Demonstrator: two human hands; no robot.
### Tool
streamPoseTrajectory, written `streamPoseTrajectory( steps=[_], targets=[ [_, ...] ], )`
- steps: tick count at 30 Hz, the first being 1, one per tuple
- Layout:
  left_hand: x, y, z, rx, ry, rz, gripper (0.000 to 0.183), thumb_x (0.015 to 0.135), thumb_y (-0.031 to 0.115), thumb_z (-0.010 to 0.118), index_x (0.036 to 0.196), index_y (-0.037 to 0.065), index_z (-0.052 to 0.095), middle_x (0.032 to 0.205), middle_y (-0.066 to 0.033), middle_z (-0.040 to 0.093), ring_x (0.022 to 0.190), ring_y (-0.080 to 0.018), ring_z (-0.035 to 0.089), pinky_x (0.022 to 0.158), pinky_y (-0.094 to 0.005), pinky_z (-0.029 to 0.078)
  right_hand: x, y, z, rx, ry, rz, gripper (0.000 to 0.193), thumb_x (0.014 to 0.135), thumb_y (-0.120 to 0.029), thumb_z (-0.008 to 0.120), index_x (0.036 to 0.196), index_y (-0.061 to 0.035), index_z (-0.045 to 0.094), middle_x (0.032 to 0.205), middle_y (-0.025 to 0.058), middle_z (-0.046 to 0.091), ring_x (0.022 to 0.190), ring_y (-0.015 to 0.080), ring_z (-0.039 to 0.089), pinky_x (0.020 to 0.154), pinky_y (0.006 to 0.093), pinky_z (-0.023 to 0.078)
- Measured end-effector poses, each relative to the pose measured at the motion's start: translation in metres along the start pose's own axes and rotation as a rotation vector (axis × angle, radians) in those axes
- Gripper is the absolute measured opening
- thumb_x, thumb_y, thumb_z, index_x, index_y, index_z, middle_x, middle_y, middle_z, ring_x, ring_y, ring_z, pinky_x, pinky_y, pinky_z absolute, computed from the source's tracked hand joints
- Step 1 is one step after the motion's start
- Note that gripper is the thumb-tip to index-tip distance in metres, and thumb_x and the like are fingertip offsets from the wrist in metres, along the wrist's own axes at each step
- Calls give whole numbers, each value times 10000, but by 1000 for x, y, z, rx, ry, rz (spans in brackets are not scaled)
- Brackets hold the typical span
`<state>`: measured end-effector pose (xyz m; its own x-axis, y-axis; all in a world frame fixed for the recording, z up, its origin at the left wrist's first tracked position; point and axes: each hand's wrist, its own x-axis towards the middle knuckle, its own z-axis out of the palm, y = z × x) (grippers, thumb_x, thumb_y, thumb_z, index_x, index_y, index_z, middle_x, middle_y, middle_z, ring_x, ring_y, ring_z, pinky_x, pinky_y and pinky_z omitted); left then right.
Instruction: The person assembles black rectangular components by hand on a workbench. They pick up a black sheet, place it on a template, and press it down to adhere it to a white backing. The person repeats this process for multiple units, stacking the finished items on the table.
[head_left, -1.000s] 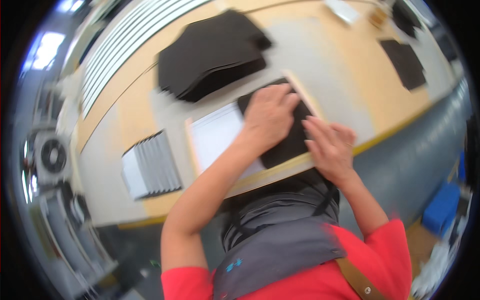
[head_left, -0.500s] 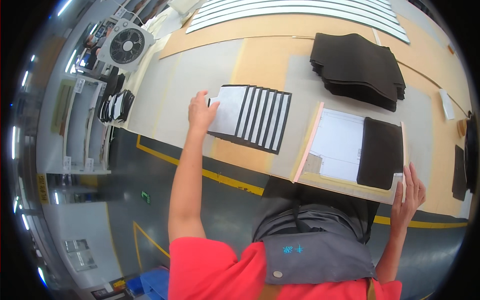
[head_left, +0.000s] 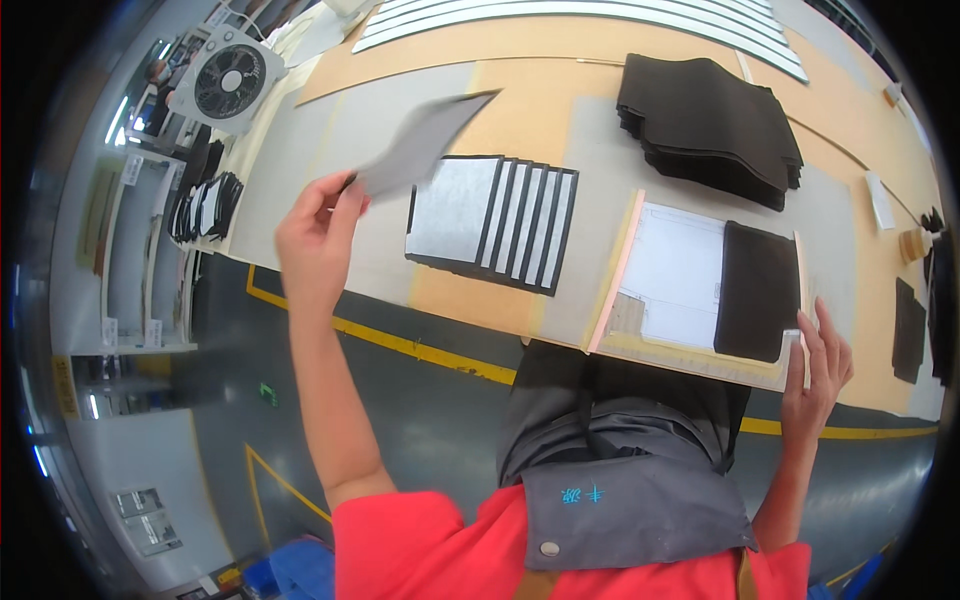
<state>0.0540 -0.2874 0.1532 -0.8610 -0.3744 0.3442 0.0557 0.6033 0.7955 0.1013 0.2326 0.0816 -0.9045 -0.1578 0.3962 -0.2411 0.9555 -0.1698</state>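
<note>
My left hand [head_left: 316, 240] pinches the near corner of a thin grey sheet with dark edges [head_left: 415, 145], blurred and tilted in the air. Just right of it on the table lies a fanned row of silver-grey pieces with black borders [head_left: 456, 212]. My right hand [head_left: 820, 368] rests at the lower right corner of a flat board [head_left: 700, 368], fingers apart and holding nothing. A white paper template [head_left: 672, 262] lies on that board between raised strips, with a black rectangular sheet [head_left: 758, 290] over its right part.
Beyond the board sits a thick stack of black cut sheets [head_left: 705, 125]. Long white strips [head_left: 590, 12] lie along the far side. A box fan [head_left: 228, 80] and a pile of dark pieces [head_left: 207, 208] are at the left. A tape roll [head_left: 913, 245] stands far right.
My left hand has taken a sheet from the left end of the fanned row and lifted it up and leftward. The right hand stays at the board's corner.
</note>
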Motion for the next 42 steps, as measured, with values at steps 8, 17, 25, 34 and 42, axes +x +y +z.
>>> streamPoseTrajectory(
  steps=[8,17,25,34,42],
  targets=[
    [-45,138,48,64,-123,662,264,780,-56,838,1023,-22,741,1022,-170,736,972,-236,680,774,-285,555,57,-53,13,807,-20,-94,469,902,-80,725,1364,-75,645,1456,134,602,1300,290,551,1102,410,386],
    [-98,114,82,-176,-37,495,696,883,-130,702,1519,-50,431,1185,-197,690,1083,-263,677,950,-342,549,63,-75,36,1710,-279,27,1128,809,-351,873,1661,-108,176,1611,126,385,1493,265,317,1229,460,252],
    [-121,137,122,-491,-418,186,571,815,-122,747,1355,-57,574,1218,-140,693,1077,-202,668,953,-328,541,40,-67,2,1787,-245,211,310,928,-74,776,1217,-7,688,1110,33,729,1001,71,638,890,285,544],
    [-132,109,194,-755,-655,-303,301,915,-62,737,1208,-31,673,1123,-59,710,1017,-127,654,896,-286,533,28,-52,32,1381,-55,310,189,888,-53,787,1040,-6,685,867,67,668,776,112,614,698,290,516],
    [-128,103,203,-698,-417,-240,372,921,-22,751,1275,-9,638,1185,-75,688,1079,-163,635,969,-295,494,33,-28,32,1286,-69,276,288,919,-119,783,1169,-25,674,967,97,674,837,118,651,740,275,537]
  ],
)
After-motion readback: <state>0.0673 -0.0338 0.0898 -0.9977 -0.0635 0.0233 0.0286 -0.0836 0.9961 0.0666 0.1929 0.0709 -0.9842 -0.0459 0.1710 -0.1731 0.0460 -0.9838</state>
